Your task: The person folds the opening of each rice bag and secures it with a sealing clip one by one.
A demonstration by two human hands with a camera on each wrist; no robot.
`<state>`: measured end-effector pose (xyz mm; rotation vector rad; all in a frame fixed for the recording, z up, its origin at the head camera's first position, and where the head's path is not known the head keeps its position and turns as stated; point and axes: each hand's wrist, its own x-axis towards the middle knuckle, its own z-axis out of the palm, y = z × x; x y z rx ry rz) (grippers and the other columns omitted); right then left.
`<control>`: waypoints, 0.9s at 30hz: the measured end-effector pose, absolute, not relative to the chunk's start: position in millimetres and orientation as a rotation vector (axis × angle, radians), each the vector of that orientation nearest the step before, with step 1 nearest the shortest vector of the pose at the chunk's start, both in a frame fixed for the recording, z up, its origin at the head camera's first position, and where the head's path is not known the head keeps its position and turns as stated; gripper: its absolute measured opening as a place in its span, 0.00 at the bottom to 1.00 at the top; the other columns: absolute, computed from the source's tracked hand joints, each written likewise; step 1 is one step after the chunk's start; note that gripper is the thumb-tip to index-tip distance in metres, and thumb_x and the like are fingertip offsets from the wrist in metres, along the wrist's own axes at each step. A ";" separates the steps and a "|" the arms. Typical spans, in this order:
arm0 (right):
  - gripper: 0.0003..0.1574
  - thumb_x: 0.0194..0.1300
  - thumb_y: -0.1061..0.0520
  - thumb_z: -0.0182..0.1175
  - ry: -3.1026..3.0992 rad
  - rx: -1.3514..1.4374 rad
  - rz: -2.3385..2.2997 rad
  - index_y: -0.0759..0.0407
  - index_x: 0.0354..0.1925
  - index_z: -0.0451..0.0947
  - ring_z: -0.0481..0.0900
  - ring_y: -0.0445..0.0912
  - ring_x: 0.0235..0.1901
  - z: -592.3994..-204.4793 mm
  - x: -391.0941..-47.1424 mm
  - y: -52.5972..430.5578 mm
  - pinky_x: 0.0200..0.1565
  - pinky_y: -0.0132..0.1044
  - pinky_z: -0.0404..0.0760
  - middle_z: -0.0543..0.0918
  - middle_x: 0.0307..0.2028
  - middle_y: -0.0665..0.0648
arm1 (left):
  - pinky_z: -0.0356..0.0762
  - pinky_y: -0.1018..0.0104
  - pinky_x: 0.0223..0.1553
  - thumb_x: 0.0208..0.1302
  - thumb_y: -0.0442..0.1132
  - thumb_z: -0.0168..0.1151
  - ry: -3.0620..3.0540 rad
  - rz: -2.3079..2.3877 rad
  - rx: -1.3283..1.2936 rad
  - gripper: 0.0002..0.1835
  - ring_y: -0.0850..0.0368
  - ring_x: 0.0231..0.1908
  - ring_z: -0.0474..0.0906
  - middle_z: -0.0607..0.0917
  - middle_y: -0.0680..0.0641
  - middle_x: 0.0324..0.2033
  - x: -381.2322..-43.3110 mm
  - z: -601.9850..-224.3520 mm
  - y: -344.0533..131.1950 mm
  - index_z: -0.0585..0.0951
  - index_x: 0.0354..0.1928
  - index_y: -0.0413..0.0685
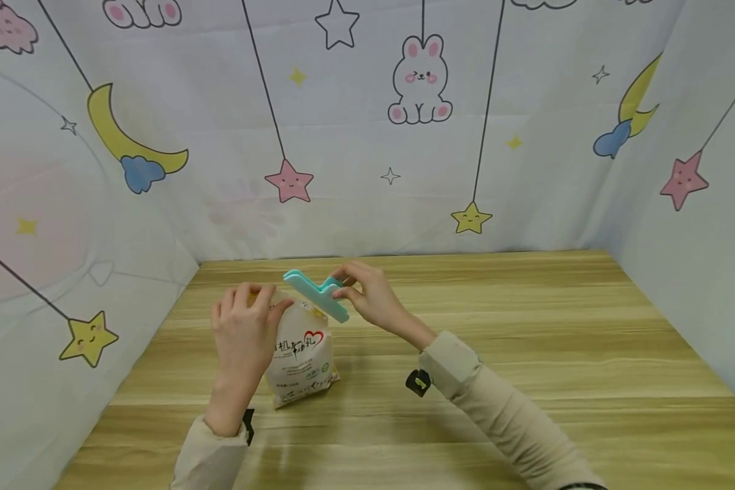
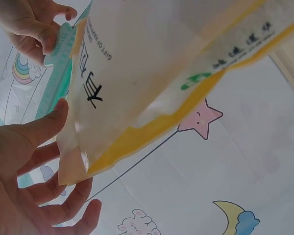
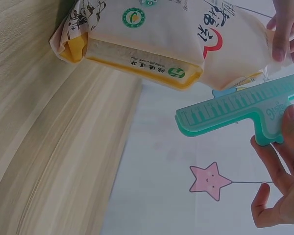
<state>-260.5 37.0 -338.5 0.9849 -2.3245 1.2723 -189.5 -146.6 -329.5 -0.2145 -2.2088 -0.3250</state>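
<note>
A white printed plastic bag [image 1: 300, 371] with yellow edges stands on the table left of the middle. My left hand [image 1: 240, 333] pinches its folded top edge between thumb and fingers. With thumb and fingers, my right hand [image 1: 373, 299] grips a long teal bag clip [image 1: 315, 294] by its handles. The clip slants beside the bag's upper right corner. In the right wrist view the clip's ruler-marked bar [image 3: 225, 108] lies alongside the bag's top [image 3: 240, 63]. The left wrist view shows the bag's creased top corner [image 2: 71, 164] between the left thumb and fingers.
The wood-grain table [image 1: 496, 327] stretches to both sides. A white curtain [image 1: 355, 122] with cartoon stars, moons and rabbits encloses it at the back and sides. Black straps with small devices [image 1: 418, 382] are at both wrists.
</note>
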 end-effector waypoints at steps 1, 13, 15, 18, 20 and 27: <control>0.11 0.51 0.62 0.62 -2.325 0.987 1.271 0.62 0.37 0.77 0.80 0.45 0.34 -338.4 -260.7 37.0 0.36 0.29 0.78 0.81 0.34 0.57 | 0.68 0.47 0.37 0.46 0.44 0.66 -2.210 -0.329 -0.214 0.16 0.40 0.36 0.73 0.79 0.40 0.32 -189.6 -329.4 -146.5 0.81 0.36 0.41; 0.10 0.52 0.60 0.62 -2.374 0.996 1.249 0.60 0.36 0.78 0.79 0.43 0.32 -335.5 -264.0 34.4 0.35 0.26 0.76 0.81 0.33 0.55 | 0.66 0.45 0.38 0.47 0.45 0.65 -2.222 -0.338 -0.191 0.17 0.39 0.36 0.73 0.79 0.40 0.33 -189.4 -329.5 -145.3 0.80 0.36 0.42; 0.09 0.53 0.60 0.62 -2.376 1.002 1.237 0.59 0.35 0.78 0.79 0.42 0.31 -335.0 -264.5 33.6 0.35 0.26 0.76 0.81 0.33 0.55 | 0.67 0.45 0.38 0.47 0.46 0.65 -2.220 -0.332 -0.185 0.17 0.39 0.35 0.74 0.78 0.40 0.32 -189.0 -329.6 -145.2 0.80 0.36 0.42; 0.07 0.53 0.60 0.61 -2.370 1.018 1.233 0.59 0.34 0.78 0.79 0.42 0.30 -333.8 -265.2 32.4 0.34 0.26 0.76 0.81 0.32 0.54 | 0.67 0.46 0.37 0.46 0.46 0.65 -2.224 -0.328 -0.174 0.18 0.38 0.35 0.75 0.78 0.39 0.32 -188.7 -329.2 -144.9 0.80 0.36 0.41; 0.06 0.53 0.60 0.61 -2.366 1.027 1.231 0.59 0.33 0.78 0.79 0.41 0.30 -332.5 -265.3 31.6 0.33 0.26 0.76 0.81 0.32 0.54 | 0.67 0.46 0.36 0.46 0.47 0.65 -2.229 -0.337 -0.165 0.18 0.38 0.34 0.75 0.78 0.39 0.32 -188.5 -329.1 -144.8 0.79 0.35 0.40; 0.06 0.53 0.60 0.61 -2.364 1.041 1.213 0.59 0.33 0.78 0.79 0.42 0.31 -330.4 -265.7 28.9 0.34 0.26 0.76 0.81 0.32 0.54 | 0.67 0.45 0.35 0.46 0.48 0.64 -2.237 -0.368 -0.115 0.19 0.37 0.34 0.75 0.78 0.37 0.33 -189.1 -329.8 -144.6 0.78 0.34 0.39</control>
